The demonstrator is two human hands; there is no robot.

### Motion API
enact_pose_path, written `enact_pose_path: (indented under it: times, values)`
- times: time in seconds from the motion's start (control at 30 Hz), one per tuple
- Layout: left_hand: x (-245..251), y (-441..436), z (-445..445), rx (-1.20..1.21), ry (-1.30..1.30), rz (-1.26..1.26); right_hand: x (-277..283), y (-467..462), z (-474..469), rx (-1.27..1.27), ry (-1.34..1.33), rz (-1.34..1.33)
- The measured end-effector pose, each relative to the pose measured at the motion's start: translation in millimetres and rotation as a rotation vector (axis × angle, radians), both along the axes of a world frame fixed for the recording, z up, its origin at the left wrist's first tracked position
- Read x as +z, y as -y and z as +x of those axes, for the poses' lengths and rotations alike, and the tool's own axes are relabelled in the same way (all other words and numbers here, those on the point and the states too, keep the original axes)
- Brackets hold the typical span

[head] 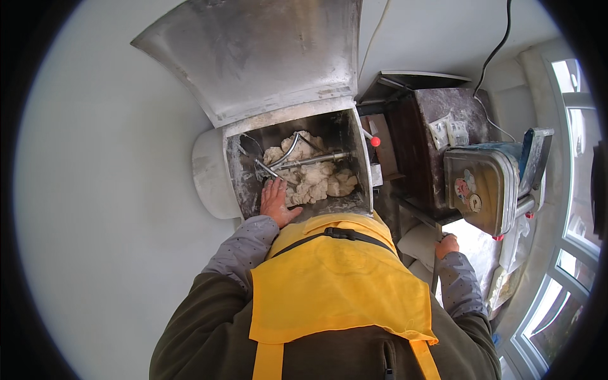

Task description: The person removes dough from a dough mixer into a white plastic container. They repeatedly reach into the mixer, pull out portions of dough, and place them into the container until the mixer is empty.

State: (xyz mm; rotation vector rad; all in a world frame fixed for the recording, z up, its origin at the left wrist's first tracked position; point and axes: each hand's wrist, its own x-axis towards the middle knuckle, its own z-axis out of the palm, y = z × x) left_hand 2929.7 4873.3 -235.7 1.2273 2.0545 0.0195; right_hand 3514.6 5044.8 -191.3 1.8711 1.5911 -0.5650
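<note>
My left hand [277,202] reaches over the near left edge of a metal dough mixer's tub [363,180], fingers spread beside the dough and the mixing bar; whether it touches either I cannot tell. Rough lumps of pale dough [311,183] lie in the tub around a curved metal agitator [287,154] and its straight shaft [316,159]. My right hand [447,246] is off to the right, its fingers curled at a dark metal frame edge; what it grips is not clear.
The mixer's big metal lid [280,52] stands raised behind the tub. A lever with a red knob [375,141] is at the tub's right. Farther right are a floury dark cabinet [456,107], a lidded clear container [482,185] and white sacks [418,242]. A black cable [496,50] hangs above.
</note>
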Motion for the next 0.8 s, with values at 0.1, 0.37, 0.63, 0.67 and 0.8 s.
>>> enact_pose_path:
  times: [0.1,0.37,0.63,0.67,0.8]
  values:
    - [5.2,-3.8,3.8,-0.038,0.021,0.041,6.6,-1.7,-6.8,0.012,-0.019,-0.005]
    - [8.9,-28.6,-0.4,-0.012,-0.183,0.319,12.7,0.2,-15.3,-0.057,0.009,0.040]
    - [-3.0,-25.8,-13.5,0.134,-0.247,0.280,14.7,-0.7,-18.6,-0.108,0.026,0.039]
    - [-4.6,-22.4,-13.5,0.125,-0.252,0.323,14.5,-0.4,-18.4,-0.094,0.013,0.038]
    - [-10.2,-12.5,-11.5,0.146,-0.205,0.269,12.4,0.6,-17.4,-0.068,0.027,0.036]
